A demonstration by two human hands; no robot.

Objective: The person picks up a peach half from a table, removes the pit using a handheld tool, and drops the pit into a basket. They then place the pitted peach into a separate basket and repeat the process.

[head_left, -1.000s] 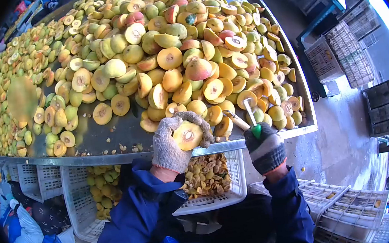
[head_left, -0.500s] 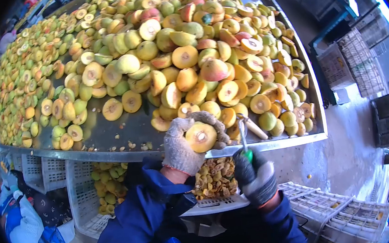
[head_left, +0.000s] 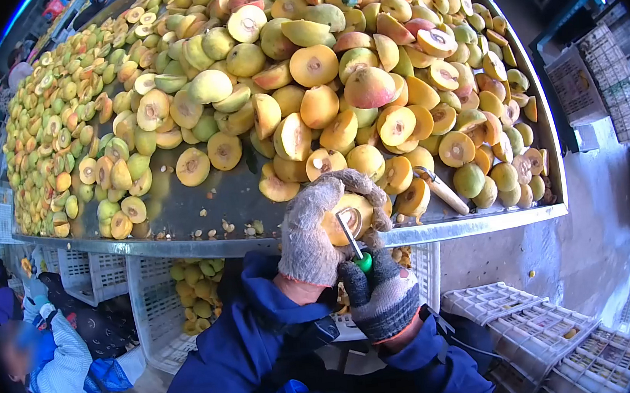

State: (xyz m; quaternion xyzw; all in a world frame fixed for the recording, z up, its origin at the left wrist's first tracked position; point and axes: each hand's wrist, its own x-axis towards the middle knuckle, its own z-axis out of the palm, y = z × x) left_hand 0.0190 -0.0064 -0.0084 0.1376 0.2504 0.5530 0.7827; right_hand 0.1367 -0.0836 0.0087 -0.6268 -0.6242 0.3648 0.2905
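Observation:
A halved yellow fruit (head_left: 357,215) rests in my gloved left hand (head_left: 315,231), its cut face turned up and my fingers wrapped round its far side. My gloved right hand (head_left: 381,295) is closed on the green handle of a metal tool (head_left: 349,233), whose tip touches the centre of the cut face. Just beyond both hands, many halved fruits (head_left: 314,65) lie heaped on the metal table (head_left: 170,204). A second tool with a wooden handle (head_left: 447,192) lies among them to the right.
Below the table edge stand a white crate (head_left: 145,310) of fruit and another container (head_left: 428,269) partly behind my hands. Stacked crates (head_left: 508,314) are at the lower right. A co-worker in a light blue sleeve (head_left: 67,357) is at the lower left.
My right hand has moved left and brought the green-handled tool onto the fruit in my left hand. The view has shifted, so the table appears a little further right.

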